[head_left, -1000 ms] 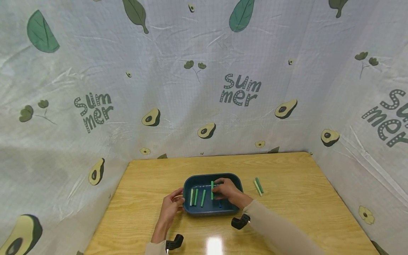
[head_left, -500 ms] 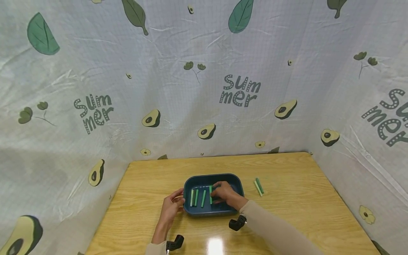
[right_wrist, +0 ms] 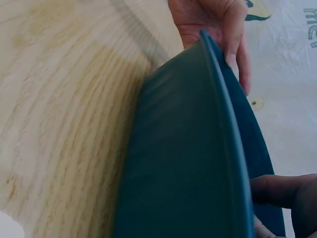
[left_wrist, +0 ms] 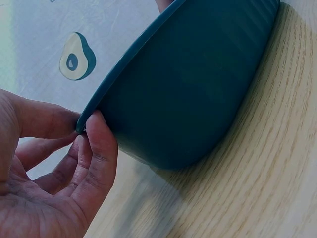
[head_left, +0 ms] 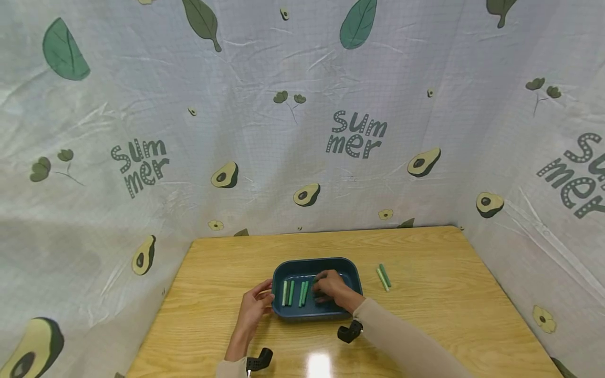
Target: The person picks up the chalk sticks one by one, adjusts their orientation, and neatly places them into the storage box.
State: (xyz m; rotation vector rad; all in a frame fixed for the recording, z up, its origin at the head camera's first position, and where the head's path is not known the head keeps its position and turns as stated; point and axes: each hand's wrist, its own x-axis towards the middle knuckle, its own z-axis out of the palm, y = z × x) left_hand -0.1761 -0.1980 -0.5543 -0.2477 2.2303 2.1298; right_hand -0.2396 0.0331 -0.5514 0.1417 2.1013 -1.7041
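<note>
Lengthwise, sticks [head_left: 295, 293] pointing away

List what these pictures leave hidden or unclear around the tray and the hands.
- Right hand, head view: its fingertips hide whether it pinches a stick.
- Sticks in the tray: both wrist views show only the tray's outer wall.
- Two sticks on the table: too small to tell if they touch.
- Left hand: palm cut off by the frame edge.

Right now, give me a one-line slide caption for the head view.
Left hand grips the blue tray rim while right hand lines up green sticks inside; two sticks lie on the table.
</note>
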